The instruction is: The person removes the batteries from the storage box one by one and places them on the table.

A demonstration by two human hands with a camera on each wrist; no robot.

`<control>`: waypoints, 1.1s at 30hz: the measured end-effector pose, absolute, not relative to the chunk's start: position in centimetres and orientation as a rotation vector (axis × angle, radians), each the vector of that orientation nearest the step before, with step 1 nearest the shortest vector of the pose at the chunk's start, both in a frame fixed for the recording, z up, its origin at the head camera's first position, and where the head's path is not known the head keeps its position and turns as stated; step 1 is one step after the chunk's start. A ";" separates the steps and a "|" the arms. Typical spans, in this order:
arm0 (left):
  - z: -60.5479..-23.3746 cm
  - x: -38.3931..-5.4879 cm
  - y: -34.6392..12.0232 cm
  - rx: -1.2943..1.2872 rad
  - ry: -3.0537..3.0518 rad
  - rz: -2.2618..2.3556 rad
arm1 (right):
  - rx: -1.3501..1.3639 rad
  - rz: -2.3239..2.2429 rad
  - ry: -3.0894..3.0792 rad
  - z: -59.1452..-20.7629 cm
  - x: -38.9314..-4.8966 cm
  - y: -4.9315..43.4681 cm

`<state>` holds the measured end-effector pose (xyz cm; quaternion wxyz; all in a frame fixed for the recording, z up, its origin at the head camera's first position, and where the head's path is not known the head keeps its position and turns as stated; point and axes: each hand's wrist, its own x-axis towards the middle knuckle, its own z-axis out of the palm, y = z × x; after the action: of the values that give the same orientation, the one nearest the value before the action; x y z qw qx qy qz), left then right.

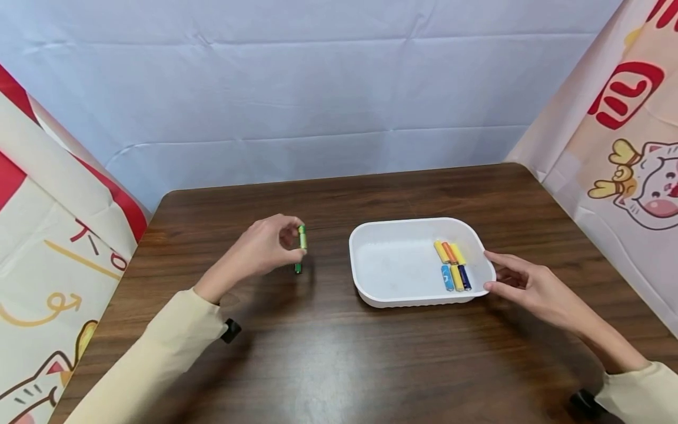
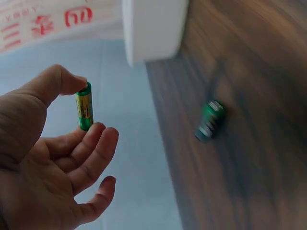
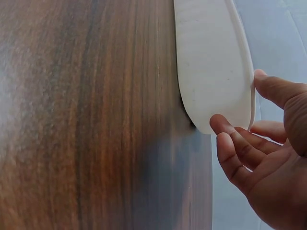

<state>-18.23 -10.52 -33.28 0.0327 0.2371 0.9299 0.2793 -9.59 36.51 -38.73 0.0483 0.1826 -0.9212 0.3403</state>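
The cylindrical battery (image 2: pixel 84 108) at 8 o'clock in the head view is green with a gold band; the lower battery (image 1: pixel 298 268), at its 6 o'clock, is green too. The tray (image 1: pixel 392 265) is plain white. Towards its 3 o'clock, the upper-row batteries (image 1: pixel 449 253) run yellow, orange, yellow; the lower-row batteries (image 1: pixel 456 277), light blue, yellow, navy. The tabletop (image 1: pixel 318 365) is dark-brown woodgrain, the sleeves (image 1: pixel 169 341) cream.

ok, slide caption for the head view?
Left hand pinches a green-and-yellow battery; right hand holds the end of a white tray containing six batteries.
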 end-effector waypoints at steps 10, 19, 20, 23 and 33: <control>-36.9 -18.7 -14.8 0.658 2.846 0.730 | 0.557 1.015 -2.816 -38.7 -9.6 36.5; -39.1 -19.6 -15.3 0.671 2.795 0.637 | 0.558 1.017 -2.826 -38.5 -9.6 36.5; -39.2 -19.7 -15.3 0.671 2.795 0.628 | 0.557 1.014 -2.827 -38.5 -9.6 36.5; -39.4 -19.8 -15.0 0.671 2.799 0.595 | 0.553 1.013 -2.830 -38.4 -9.5 36.5; -39.6 -20.0 -14.3 0.652 2.792 0.535 | 0.548 1.009 -2.834 -38.4 -9.5 36.5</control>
<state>-19.98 -14.33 -39.62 0.1121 0.2221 0.9512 0.1824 -9.46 36.48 -38.44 0.0419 0.1791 -0.9260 0.3297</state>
